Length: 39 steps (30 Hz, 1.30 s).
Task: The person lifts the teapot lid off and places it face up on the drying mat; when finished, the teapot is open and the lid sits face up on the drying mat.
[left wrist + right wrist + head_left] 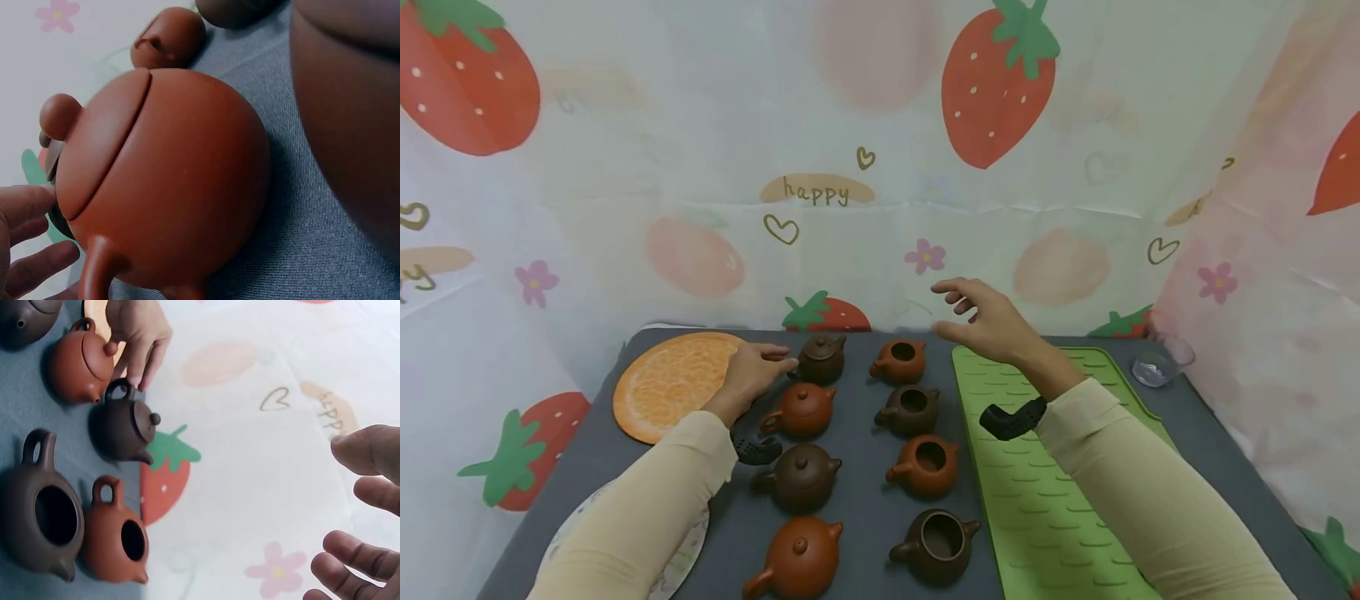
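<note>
At the back left, my left hand reaches to a small dark lidded teapot. In the right wrist view, a fingertip of that hand meets or nearly meets the dark teapot's handle; its fingers look fairly straight. An orange-brown lidded teapot fills much of the left wrist view and hides part of the hand's work. My right hand hangs in the air, fingers spread and holding nothing, beyond an orange-brown lidless teapot.
Two columns of teapots run down the dark table: lidded ones, including a dark one, on the left, lidless ones, including a dark one, on the right. An orange round mat, a plate, a green mat and a clear glass cup flank them.
</note>
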{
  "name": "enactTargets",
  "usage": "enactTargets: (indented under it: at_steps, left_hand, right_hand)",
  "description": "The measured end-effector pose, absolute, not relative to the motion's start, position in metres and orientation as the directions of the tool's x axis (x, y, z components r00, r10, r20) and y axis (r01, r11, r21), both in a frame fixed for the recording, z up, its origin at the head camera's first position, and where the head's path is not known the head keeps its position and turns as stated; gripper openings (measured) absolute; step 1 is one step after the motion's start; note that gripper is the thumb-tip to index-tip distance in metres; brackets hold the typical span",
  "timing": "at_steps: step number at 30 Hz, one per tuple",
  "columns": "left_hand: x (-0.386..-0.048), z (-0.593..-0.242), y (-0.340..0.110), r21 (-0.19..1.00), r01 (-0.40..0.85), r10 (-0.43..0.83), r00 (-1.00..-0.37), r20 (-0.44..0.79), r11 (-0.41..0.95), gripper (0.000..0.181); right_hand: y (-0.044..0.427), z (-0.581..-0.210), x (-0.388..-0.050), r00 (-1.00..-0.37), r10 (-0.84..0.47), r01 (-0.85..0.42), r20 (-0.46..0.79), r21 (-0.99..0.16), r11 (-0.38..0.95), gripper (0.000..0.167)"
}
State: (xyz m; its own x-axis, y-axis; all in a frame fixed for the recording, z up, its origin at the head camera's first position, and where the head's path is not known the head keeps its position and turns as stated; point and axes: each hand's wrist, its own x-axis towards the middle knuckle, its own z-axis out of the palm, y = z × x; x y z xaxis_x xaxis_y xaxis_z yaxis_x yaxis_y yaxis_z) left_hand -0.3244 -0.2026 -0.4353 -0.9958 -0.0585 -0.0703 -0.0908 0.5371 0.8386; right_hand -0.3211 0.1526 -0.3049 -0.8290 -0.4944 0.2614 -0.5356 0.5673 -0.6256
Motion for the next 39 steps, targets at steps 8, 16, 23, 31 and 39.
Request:
enactTargets:
  at_steps: [8, 16, 23, 31, 39]
  left_hand:
    - [-0.330, -0.441, -0.204, 0.811, -0.070, -0.033, -0.997, -0.063, 0.581, 0.033]
    - [-0.331, -0.444, -0.203, 0.807, -0.084, -0.045, -0.996, -0.071, 0.585, 0.027]
    - [-0.331, -0.443, -0.202, 0.793, -0.088, -0.052, -0.996, -0.071, 0.603, 0.027]
    - [-0.331, -0.443, -0.200, 0.785, -0.086, -0.073, -0.996, -0.052, 0.613, 0.025]
    - [-0.331, -0.441, -0.199, 0.794, -0.098, -0.083, -0.995, -0.060, 0.600, 0.023]
  right_hand:
    - [0.121, -0.315, -0.336, -0.834, -0.499, -0.506, 0.234, -0.685, 0.524, 0.047]
    - [0.092, -0.337, -0.352, -0.854, -0.490, -0.457, 0.172, -0.698, 0.551, 0.044]
    - [0.071, -0.354, -0.360, -0.870, -0.476, -0.405, 0.129, -0.737, 0.541, 0.043]
    - [0.052, -0.377, -0.361, -0.877, -0.472, -0.364, 0.092, -0.770, 0.524, 0.043]
    - [0.026, -0.397, -0.367, -0.887, -0.454, -0.342, 0.081, -0.777, 0.529, 0.043]
